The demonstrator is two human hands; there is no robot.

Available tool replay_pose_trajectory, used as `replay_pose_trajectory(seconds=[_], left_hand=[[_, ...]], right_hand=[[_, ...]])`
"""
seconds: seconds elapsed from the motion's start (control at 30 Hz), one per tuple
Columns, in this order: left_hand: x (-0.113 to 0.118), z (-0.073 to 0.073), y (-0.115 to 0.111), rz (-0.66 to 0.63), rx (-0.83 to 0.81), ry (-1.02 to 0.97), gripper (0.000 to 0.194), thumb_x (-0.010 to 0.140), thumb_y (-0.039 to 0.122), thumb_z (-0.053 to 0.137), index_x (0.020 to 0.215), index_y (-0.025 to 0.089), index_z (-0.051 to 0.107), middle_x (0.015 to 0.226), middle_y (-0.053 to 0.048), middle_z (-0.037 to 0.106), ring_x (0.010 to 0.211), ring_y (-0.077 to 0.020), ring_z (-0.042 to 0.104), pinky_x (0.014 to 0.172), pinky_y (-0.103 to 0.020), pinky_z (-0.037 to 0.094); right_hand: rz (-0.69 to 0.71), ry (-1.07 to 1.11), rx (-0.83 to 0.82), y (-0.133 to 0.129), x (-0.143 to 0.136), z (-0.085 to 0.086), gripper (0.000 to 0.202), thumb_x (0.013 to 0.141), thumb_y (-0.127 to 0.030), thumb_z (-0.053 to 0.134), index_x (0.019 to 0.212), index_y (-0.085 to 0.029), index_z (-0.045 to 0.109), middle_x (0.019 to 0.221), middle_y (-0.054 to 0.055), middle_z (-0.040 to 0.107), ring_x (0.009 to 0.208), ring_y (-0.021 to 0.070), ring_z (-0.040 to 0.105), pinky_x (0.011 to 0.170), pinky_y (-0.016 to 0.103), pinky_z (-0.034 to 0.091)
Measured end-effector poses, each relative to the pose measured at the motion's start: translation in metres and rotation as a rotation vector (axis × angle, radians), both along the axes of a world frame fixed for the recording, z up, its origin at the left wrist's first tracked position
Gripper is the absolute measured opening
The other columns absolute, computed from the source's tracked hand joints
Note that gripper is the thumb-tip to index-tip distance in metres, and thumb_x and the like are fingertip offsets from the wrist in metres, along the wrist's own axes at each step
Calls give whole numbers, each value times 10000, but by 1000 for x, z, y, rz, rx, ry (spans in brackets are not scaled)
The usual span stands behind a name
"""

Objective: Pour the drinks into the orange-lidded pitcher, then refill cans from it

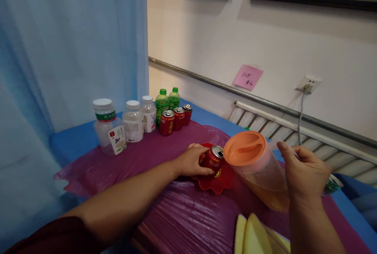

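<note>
My left hand (193,161) is wrapped round an opened red can (212,159), which stands over a red scalloped mat (216,185). My right hand (308,169) grips the handle of a clear pitcher (265,187) with an orange lid (246,148). The pitcher is tilted left, its lid edge close beside the can's top, and amber liquid lies in its lower part. Whether any liquid passes between them cannot be made out.
Purple plastic sheeting (188,214) covers the blue table (67,140). Behind stand three red cans (167,124), two green bottles (161,102) and three clear jars (134,122). Yellow cloths (256,234) lie in front; a green can (333,184) is at right, near a radiator (273,126).
</note>
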State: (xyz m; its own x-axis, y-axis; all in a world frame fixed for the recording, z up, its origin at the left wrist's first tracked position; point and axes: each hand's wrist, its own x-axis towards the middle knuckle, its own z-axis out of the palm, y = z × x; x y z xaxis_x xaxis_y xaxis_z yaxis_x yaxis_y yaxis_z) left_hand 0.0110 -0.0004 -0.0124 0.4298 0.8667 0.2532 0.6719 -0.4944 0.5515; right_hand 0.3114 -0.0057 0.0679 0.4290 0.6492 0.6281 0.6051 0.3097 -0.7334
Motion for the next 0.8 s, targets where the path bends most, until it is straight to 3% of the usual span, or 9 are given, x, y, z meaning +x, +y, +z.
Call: replay_pose_trajectory(seconds=[0.8], left_hand=[[0, 1, 0, -1, -3, 28, 597, 717, 571, 800, 1210, 258, 676, 1151, -48, 738, 1082, -308, 644, 1016, -410, 393]], right_hand=[[-25, -6, -9, -5, -2, 4, 479, 740, -606, 730, 572, -193, 558, 527, -61, 341, 543, 103, 333, 522, 280, 234]])
